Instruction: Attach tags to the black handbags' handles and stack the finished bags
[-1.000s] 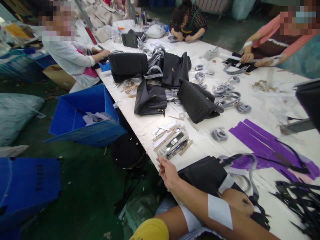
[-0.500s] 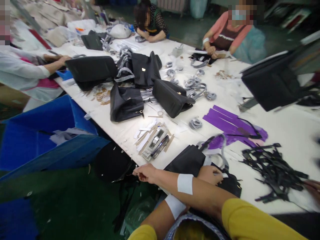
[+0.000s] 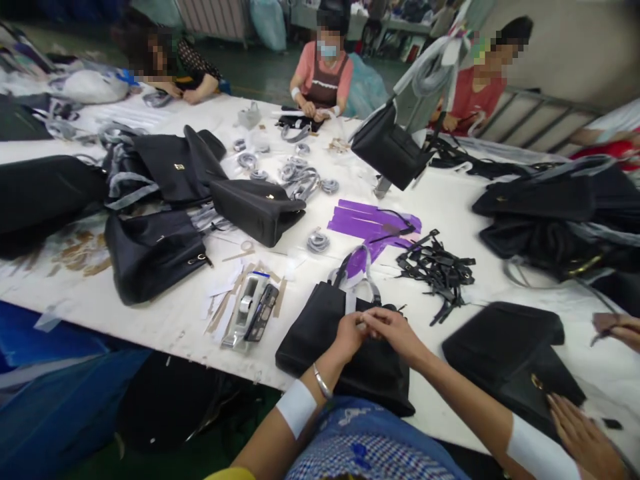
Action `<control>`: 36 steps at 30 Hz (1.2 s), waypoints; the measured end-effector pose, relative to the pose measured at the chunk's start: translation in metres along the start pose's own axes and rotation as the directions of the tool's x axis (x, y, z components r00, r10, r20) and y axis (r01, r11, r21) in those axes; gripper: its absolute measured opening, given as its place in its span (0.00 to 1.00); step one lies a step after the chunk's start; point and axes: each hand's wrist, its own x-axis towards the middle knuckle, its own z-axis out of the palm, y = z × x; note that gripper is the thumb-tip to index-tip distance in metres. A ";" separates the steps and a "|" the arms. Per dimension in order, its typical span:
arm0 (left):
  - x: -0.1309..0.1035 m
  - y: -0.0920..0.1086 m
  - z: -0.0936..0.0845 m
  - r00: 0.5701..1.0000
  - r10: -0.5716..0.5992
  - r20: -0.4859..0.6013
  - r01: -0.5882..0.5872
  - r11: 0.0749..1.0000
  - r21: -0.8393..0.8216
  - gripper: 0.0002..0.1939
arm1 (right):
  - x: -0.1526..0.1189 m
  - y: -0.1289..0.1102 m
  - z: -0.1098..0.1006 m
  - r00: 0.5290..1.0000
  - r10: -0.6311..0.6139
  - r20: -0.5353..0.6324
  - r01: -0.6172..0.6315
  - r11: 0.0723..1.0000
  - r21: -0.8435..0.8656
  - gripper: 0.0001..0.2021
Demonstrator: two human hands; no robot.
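Note:
A black handbag (image 3: 320, 320) lies in front of me at the table's near edge, its grey-wrapped handle (image 3: 371, 267) standing up at the far side. Over the bag, the fingertips of both my hands meet. My left hand (image 3: 350, 337), with a silver bangle at its wrist, is closed in a pinch. My right hand (image 3: 397, 333) pinches against it from the other side. What lies between the fingers is too small or hidden to make out. A short white strip (image 3: 350, 303) shows just beyond my left fingers, on the bag.
Left of the bag, a tape dispenser (image 3: 247, 303) and a dark phone-like object (image 3: 263, 312) lie on paper strips. Black straps (image 3: 440, 270) and purple sheets (image 3: 360, 223) lie beyond. At right, a co-worker's hand (image 3: 583, 427) rests by another black bag (image 3: 505, 340). More bags fill the left.
My view has turned right. My right arm was crossed over to the left, its hand by the table edge; it has swung back right to meet my left hand over the handbag.

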 end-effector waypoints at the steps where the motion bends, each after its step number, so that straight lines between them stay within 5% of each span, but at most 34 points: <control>1: 0.000 -0.001 0.001 0.999 0.035 -0.001 -0.035 0.999 0.014 0.10 | -0.002 0.013 -0.015 0.999 0.015 -0.030 -0.015 1.000 -0.010 0.16; 6: 0.001 -0.003 0.006 0.983 0.181 -0.006 -0.179 0.975 0.130 0.12 | 0.001 0.055 -0.037 0.998 0.036 -0.055 -0.038 0.998 -0.040 0.17; 14: -0.001 0.002 0.007 0.957 0.290 -0.013 -0.281 0.936 0.215 0.10 | 0.015 0.070 -0.042 0.995 0.092 -0.041 -0.093 0.994 -0.049 0.18; 22: -0.002 0.000 0.006 0.992 0.129 -0.008 -0.126 0.976 0.176 0.15 | 0.015 0.089 -0.043 0.970 0.244 -0.015 -0.243 0.967 0.076 0.21; 25: -0.005 0.005 0.005 0.985 0.166 -0.033 -0.156 0.967 0.202 0.23 | 0.015 0.088 -0.042 0.966 0.257 -0.027 -0.253 0.962 0.106 0.21; 31: -0.013 0.012 0.009 0.943 0.330 0.025 -0.327 0.914 0.241 0.12 | 0.016 0.087 -0.046 0.963 0.270 0.013 -0.269 0.950 0.161 0.20; 36: -0.006 0.003 0.008 0.983 0.178 -0.043 -0.169 0.972 0.166 0.13 | 0.009 0.087 -0.045 0.985 0.171 0.039 -0.175 0.970 0.170 0.16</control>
